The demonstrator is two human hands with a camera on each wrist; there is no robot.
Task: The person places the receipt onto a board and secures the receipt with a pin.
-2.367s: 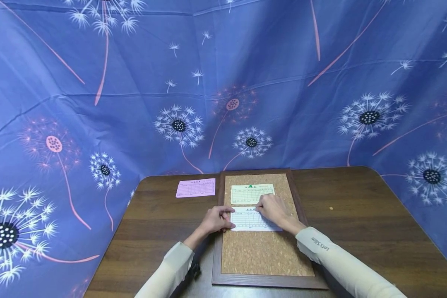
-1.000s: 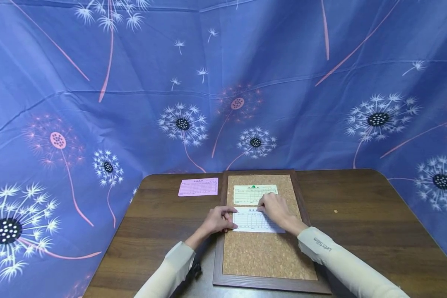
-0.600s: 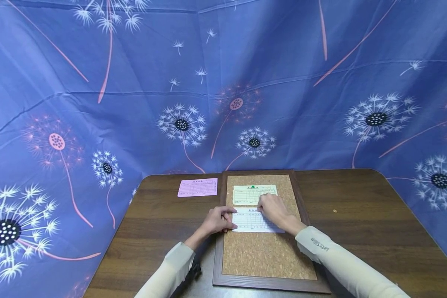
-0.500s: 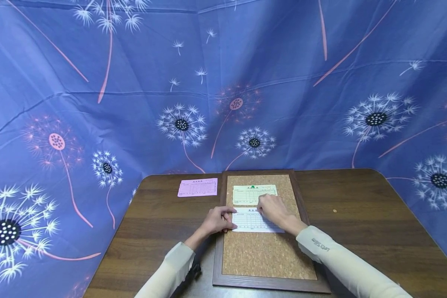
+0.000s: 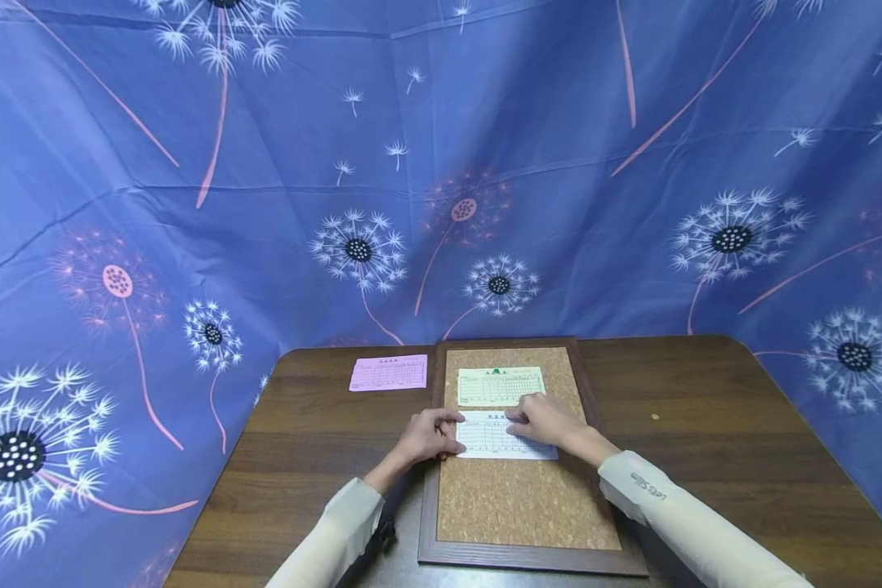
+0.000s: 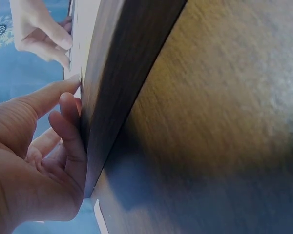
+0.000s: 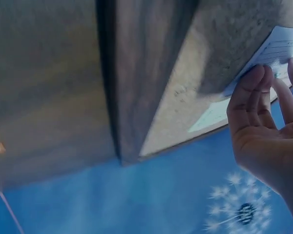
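Note:
On the cork board (image 5: 522, 506) lies a white printed slip (image 5: 481, 441), below a pale green slip (image 5: 485, 392) that bears a green pin (image 5: 496, 371) at its top. My left hand (image 5: 422, 435) rests at the board's left edge, thumb and index fingertip pressing the white slip's left side. In the left wrist view its other fingers bend loosely by the frame. My right hand (image 5: 547, 420) is over the white slip's upper right part, fingers and thumb apart. Between them in the right wrist view shows a small bluish spot (image 7: 277, 74), too blurred to name.
A pink slip (image 5: 389, 373) lies on the wooden table (image 5: 301, 457) left of the board. A tiny gold-coloured piece (image 5: 655, 416) is to the right. Dark wooden frame (image 5: 529, 558) borders the cork. Behind hangs a blue dandelion-print cloth (image 5: 412, 98).
My right hand has shifted slightly right and down, and its fingers, bunched over the white slip's top before, have spread apart. The left hand stays at the slip's left edge.

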